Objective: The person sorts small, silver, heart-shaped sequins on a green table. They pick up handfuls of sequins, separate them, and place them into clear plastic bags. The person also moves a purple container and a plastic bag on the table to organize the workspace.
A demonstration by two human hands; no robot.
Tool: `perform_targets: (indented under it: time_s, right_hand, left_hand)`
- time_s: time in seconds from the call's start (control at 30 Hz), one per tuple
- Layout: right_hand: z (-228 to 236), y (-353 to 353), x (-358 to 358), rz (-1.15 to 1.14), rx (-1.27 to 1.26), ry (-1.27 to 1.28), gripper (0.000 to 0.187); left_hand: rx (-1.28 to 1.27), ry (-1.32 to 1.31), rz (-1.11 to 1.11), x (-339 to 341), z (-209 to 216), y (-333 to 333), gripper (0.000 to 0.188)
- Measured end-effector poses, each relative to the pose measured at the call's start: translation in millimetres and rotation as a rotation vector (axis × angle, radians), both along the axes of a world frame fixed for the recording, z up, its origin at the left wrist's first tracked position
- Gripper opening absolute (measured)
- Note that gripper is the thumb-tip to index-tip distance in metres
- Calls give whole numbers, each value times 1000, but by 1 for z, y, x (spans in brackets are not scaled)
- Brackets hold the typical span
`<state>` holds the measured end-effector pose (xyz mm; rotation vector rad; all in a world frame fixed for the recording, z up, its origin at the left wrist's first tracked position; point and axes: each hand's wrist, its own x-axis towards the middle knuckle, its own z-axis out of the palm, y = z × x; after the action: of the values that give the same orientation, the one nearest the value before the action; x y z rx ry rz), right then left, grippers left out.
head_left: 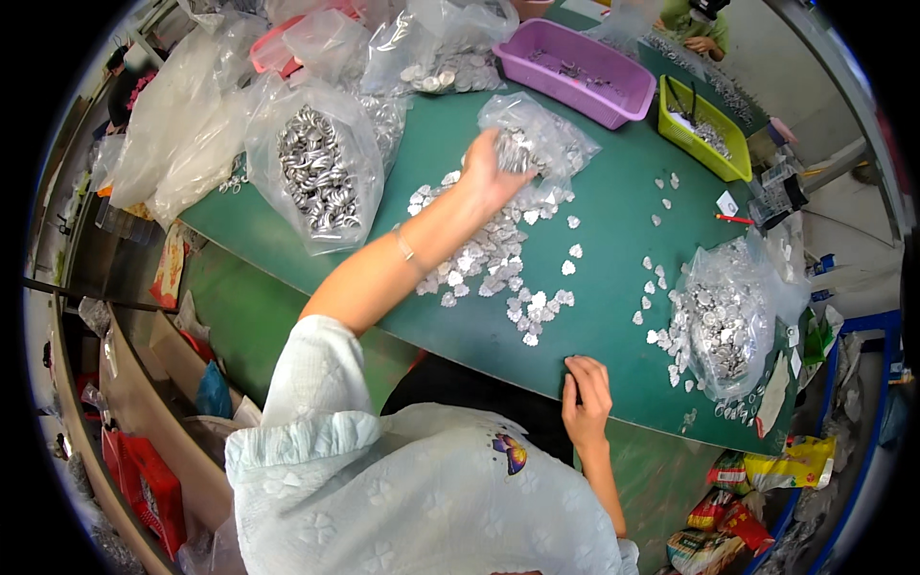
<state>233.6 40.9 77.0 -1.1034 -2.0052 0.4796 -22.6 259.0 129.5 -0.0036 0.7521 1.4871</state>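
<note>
My left hand [491, 174] reaches across the green table to a clear plastic bag [556, 134] of small silver metal pieces. Its thumb and fingers close on the near side of the bag; the fingertips are partly hidden. Below that forearm spreads a loose pile of flat, silver leaf-shaped pieces [494, 251]. My right hand [586, 398] rests at the table's near edge, fingers loosely bent and nothing seen in them. To its right lies another open clear bag [725, 321] filled with similar silver pieces, some spilled beside it.
A large bag of silver rings [316, 172] stands left, with more bags [441, 48] behind. A purple basket [575, 72] and a yellow-green basket [704, 129] sit at the back. Another person's hand [704, 45] shows beyond. Bright packets [791, 465] lie below the table's right end.
</note>
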Motion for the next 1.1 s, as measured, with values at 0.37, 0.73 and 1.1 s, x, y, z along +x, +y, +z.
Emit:
perform_targets:
  time_s: [0.37,0.73,1.1]
  right_hand:
    - [15,5,2,42,-178,43,23]
    - [18,130,-100,444,-84,-240,60]
    - [9,122,-79,447,-50,-458,53]
  left_hand:
    - [257,526,-284,-24,10,-68,51]
    - [224,2365,-442,-43,-61,-142,53]
    - [471,2378,-467,-5,-62,-171,64]
